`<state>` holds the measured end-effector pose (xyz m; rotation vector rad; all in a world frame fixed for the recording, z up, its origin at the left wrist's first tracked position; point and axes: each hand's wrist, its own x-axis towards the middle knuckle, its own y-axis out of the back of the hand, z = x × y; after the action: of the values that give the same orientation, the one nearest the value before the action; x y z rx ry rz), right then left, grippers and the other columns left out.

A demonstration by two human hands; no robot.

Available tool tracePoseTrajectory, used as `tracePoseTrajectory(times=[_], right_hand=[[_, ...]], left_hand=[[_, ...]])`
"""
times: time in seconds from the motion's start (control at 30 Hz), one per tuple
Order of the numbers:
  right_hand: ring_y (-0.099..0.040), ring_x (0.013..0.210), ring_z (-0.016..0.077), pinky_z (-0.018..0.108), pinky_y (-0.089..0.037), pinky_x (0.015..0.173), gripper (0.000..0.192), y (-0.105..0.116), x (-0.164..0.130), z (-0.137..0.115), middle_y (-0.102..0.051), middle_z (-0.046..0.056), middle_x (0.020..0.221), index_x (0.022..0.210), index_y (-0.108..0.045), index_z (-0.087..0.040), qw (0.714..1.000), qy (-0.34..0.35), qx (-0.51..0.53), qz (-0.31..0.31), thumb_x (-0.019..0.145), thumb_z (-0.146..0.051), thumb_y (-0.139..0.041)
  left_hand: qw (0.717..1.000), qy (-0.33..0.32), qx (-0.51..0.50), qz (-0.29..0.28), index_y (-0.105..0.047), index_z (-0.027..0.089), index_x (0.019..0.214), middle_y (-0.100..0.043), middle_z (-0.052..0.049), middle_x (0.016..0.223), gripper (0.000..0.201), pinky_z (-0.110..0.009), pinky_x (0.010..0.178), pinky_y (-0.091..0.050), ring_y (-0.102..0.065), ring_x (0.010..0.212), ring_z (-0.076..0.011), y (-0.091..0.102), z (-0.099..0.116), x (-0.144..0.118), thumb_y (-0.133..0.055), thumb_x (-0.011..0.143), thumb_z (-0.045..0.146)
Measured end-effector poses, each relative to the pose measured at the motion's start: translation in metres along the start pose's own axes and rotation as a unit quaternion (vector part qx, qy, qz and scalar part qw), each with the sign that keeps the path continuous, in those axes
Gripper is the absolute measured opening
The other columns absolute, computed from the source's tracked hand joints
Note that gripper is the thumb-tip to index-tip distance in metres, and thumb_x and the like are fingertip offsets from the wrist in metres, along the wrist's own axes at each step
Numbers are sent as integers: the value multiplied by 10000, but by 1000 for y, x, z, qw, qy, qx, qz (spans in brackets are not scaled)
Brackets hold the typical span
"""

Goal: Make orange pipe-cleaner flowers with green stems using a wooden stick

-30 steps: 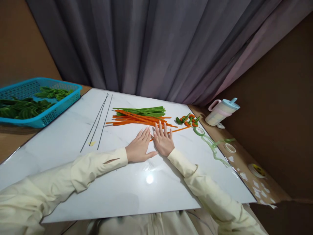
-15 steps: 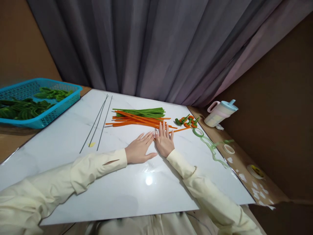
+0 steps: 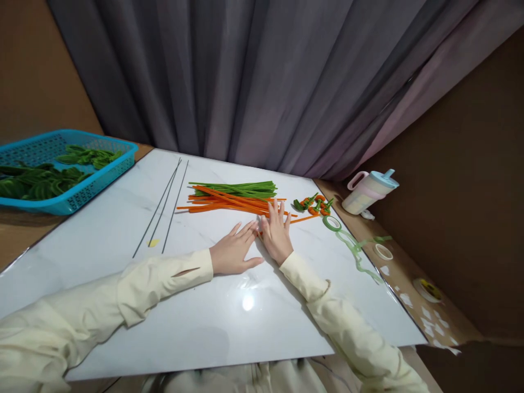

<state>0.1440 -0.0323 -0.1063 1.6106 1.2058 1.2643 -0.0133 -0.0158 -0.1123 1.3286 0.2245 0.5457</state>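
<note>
My left hand (image 3: 234,251) lies flat on the white marble board (image 3: 204,305), fingers spread, holding nothing. Beside it my right hand (image 3: 277,232) is lifted a little, fingers straight, their tips over the near end of the orange pipe cleaners (image 3: 225,202). A bundle of green pipe cleaners (image 3: 239,188) lies just behind the orange ones. Both arms are in cream sleeves.
Three thin dark wires (image 3: 164,204) lie to the left. Small orange-and-green twisted pieces (image 3: 314,203) and a green tape roll (image 3: 332,222) with a loose strip sit at the right. A blue basket of green leaves (image 3: 57,172) is far left, a lidded cup (image 3: 368,191) far right.
My right hand has slid forward toward the orange pipe cleaners and lifted slightly. My left hand has stayed in place.
</note>
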Motion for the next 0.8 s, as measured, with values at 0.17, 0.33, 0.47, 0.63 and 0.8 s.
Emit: tracePoseTrajectory(times=[0.17, 0.33, 0.47, 0.63, 0.8], right_hand=[[58, 1418, 175, 494, -15, 1133, 581, -4, 4, -4, -102, 45, 1541, 1479, -66, -141, 995, 83, -37, -51, 968, -411, -131], [53, 1418, 173, 504, -2, 1131, 551, -4, 8, -3, -102, 0, 1538, 1477, -106, -175, 987, 91, -62, -114, 972, -396, -104], [37, 1418, 198, 513, -10, 1126, 530, -4, 11, 0, -67, 4, 1540, 1475, -116, -184, 984, 69, -83, -139, 975, -358, -89], [33, 1417, 206, 513, -50, 1126, 525, -6, 11, 3, -61, 12, 1540, 1473, -120, -189, 982, 64, -116, -137, 974, -345, -72], [16, 1419, 185, 468, -93, 1134, 527, -5, 11, 2, -50, 20, 1540, 1477, -69, -165, 982, 59, -124, -128, 973, -317, -84]], left_hand=[[1000, -3, 0, 6, -268, 36, 1394, -296, -222, 1454, 745, -486, 1117, -121, -202, 1384, -300, -1, -1, -1, -307, 891, 585], [1000, 9, 15, 10, -276, -27, 1376, -234, -256, 1466, 790, -442, 1126, -123, -118, 1399, -310, -1, -1, -1, -325, 885, 590], [999, 12, 39, 8, -300, -51, 1355, -258, -279, 1446, 818, -440, 1113, -169, -161, 1386, -333, -2, -1, 1, -307, 879, 615], [996, -16, 78, 35, -385, -76, 1297, -415, -290, 1355, 824, -424, 1117, -170, -333, 1322, -336, -2, -1, 3, -272, 884, 629], [992, -45, 105, 48, -498, -66, 1216, -487, -272, 1302, 785, -407, 1121, -171, -397, 1277, -342, 1, -1, 4, -313, 882, 620]])
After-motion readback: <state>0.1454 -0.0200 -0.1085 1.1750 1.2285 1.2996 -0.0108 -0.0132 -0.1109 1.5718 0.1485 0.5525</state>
